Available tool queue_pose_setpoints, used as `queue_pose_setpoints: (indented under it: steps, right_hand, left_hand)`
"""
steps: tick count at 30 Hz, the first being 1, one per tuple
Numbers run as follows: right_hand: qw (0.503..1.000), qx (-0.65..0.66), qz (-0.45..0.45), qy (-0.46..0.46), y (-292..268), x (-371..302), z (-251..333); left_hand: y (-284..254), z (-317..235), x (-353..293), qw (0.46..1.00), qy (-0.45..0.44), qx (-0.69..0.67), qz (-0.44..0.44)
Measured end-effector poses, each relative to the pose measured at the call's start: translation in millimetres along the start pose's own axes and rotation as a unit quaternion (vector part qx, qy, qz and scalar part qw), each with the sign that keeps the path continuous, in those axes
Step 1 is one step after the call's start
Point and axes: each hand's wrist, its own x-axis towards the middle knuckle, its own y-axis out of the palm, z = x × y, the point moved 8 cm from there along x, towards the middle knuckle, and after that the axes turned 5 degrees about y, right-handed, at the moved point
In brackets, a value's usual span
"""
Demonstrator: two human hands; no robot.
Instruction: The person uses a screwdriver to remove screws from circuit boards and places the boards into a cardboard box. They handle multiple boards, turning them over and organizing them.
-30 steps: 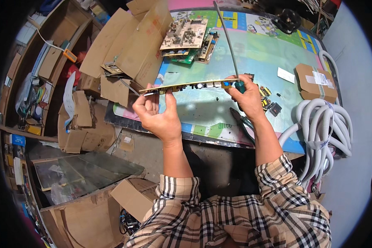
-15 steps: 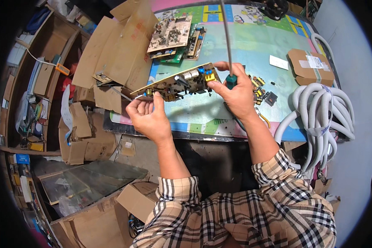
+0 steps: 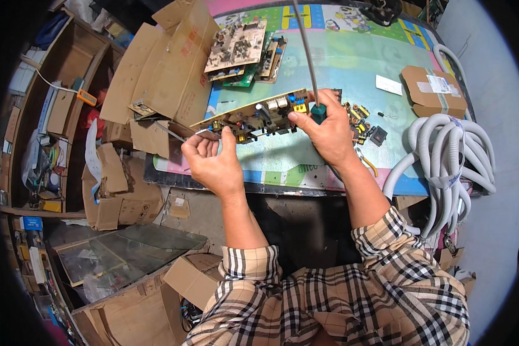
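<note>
A circuit board (image 3: 262, 117), tilted with its components facing me, is held above the table between both hands. My left hand (image 3: 214, 161) is closed on its left end, the thumb against the component side and the fingers curled beneath. At the other end my right hand (image 3: 327, 128) pinches the board near a yellow component. That same hand also grips a screwdriver (image 3: 319, 111) by its green handle, its long shaft pointing up and away. Just right of my right hand lie several loose electronic parts (image 3: 360, 122) on the table.
Behind the left hand, stacked circuit boards (image 3: 236, 46) rest beside a big open cardboard box (image 3: 179, 63). A coiled grey corrugated hose (image 3: 444, 150) and a small carton (image 3: 433, 92) sit at the right. A white paper slip (image 3: 388, 85) lies on the table (image 3: 340, 63).
The board has shifted slightly right and tipped a little, with my left hand following it. The screwdriver's shaft leans further left.
</note>
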Motion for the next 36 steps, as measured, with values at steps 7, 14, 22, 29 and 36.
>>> queue_pose_setpoints:
  steps: [7,14,22,29,36]
  right_hand:
    - [1.0,0.009,0.011,-0.004,-2,1,10]
    - [0.998,0.041,0.051,0.019,5,-1,-3]
    - [0.92,0.268,0.051,0.281,3,0,-56]
    - [0.721,0.466,0.22,0.464,39,-25,-70]
    - [0.728,0.496,0.27,0.388,36,-20,-66]
  left_hand:
    - [1,-17,-2,0.997,0.042,0.06,-0.004]
    - [2,-23,-6,0.989,0.136,0.051,0.002]
    - [1,-47,-10,0.976,0.218,0.025,0.004]
    - [3,-60,-17,0.959,0.282,-0.028,-0.002]
    - [4,-43,-10,0.977,0.215,0.003,-0.008]
